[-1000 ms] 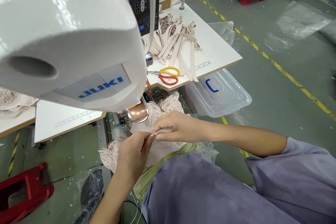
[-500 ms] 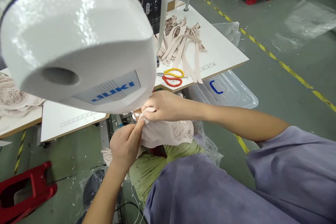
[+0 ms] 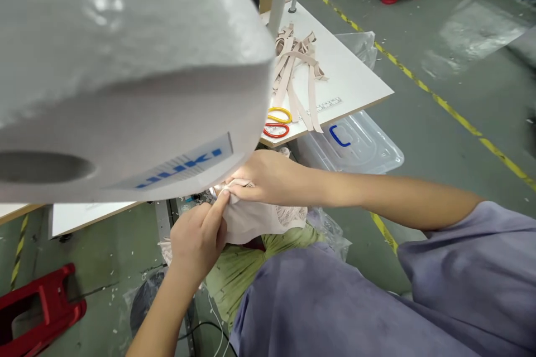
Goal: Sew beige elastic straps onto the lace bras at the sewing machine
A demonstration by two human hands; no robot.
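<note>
A pale beige garment [image 3: 251,220] with a lace panel [image 3: 290,216] hangs over my lap under the head of a white sewing machine [image 3: 159,100]. My left hand [image 3: 199,237] is closed, its index finger pressing the fabric edge close to the stitching area. My right hand [image 3: 268,178] pinches a folded edge of the same garment, thumb below and fingers partly hidden by the machine head. The two hands nearly meet at that edge. The machine head hides the needle.
Scissors [image 3: 276,130] with red and yellow handles and a heap of beige straps [image 3: 293,64] lie on the white table [image 3: 355,75]. Below it is a clear plastic box lid [image 3: 372,148] with a blue handle. A red stool [image 3: 46,307] stands on the floor at lower left.
My view has moved closer to the machine head, which covers more of the table and scissors. My right hand has slid slightly further under it; both hands stay on the garment.
</note>
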